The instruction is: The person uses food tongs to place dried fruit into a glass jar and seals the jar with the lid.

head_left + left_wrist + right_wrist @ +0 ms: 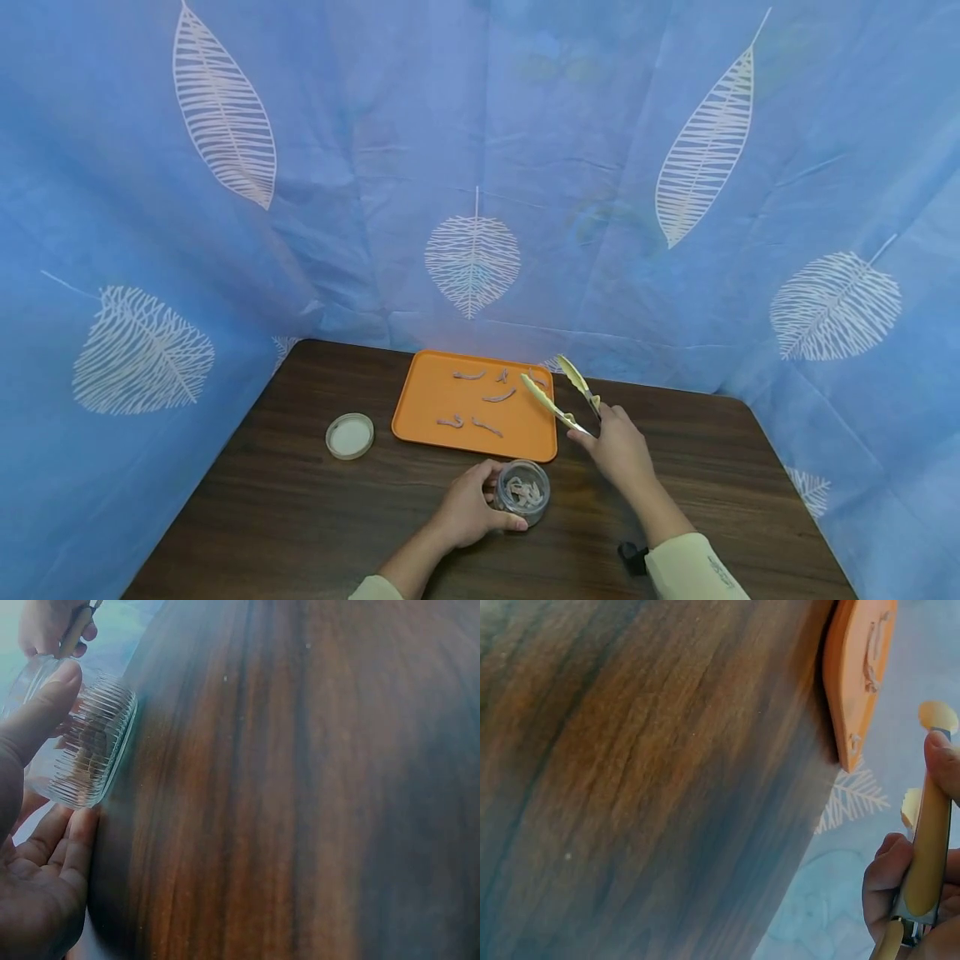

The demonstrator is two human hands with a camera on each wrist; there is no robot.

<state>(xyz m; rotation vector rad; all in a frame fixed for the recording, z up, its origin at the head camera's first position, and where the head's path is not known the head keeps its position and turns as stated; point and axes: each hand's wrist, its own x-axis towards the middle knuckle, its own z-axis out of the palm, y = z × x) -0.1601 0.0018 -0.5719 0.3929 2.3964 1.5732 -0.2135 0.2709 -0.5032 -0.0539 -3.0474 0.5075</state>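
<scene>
My left hand (471, 508) grips a clear glass jar (523, 518) from its left side, thumb at the front and fingers behind. Through the open mouth show several pale, strip-like pieces (525, 492). In the left wrist view the jar (94, 742) has ribbed walls, with the thumb laid across it. My right hand (621, 446) holds a pair of tongs (558, 408) with cream-yellow tips, spread apart over the right side of an orange tray (427, 408). Nothing is between the tips. In the right wrist view the fingers wrap the tongs' yellow handle (926, 855).
Several thin greyish strips (498, 397) lie scattered on the tray, at the back of the dark wooden table (300, 517). A round lid (350, 437) lies left of the tray. Blue leaf-patterned cloth (375, 208) hangs behind and at both sides.
</scene>
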